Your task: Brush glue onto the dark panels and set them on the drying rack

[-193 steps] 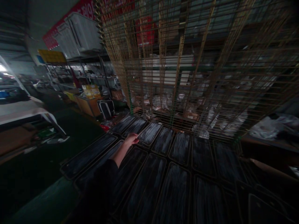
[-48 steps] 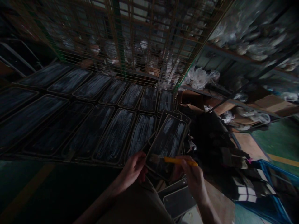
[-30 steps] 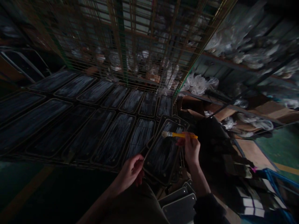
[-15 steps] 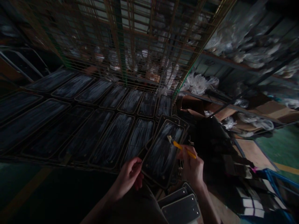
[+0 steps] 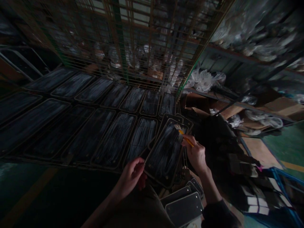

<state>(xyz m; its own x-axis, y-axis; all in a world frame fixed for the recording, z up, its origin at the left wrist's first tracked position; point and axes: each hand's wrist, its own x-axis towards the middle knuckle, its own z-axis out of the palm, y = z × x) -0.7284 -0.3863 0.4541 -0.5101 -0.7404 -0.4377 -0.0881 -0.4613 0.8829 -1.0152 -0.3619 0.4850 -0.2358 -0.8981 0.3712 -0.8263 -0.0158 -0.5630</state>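
Note:
A dark rectangular panel (image 5: 163, 152) with rounded corners and whitish streaks lies tilted on top of other panels in front of me. My left hand (image 5: 133, 172) pinches its lower left edge between thumb and fingers. In my right hand (image 5: 196, 155) is a paintbrush (image 5: 186, 138) with a yellow handle, its pale bristles touching the upper part of the panel. Rows of similar streaked panels (image 5: 115, 139) lie flat to the left. Below my right forearm, several unstreaked dark panels (image 5: 184, 205) are stacked.
A wire mesh wall with a green frame (image 5: 121, 41) rises behind the panels. At right, shelves hold clear plastic bags (image 5: 206, 80) and cardboard boxes (image 5: 196, 103). A blue-framed cart (image 5: 282, 180) stands at lower right, near black-and-white blocks (image 5: 257, 204).
My right hand has moved the brush up and slightly right, toward the panel's far end. My left hand stays on the panel's edge. The view has shifted slightly.

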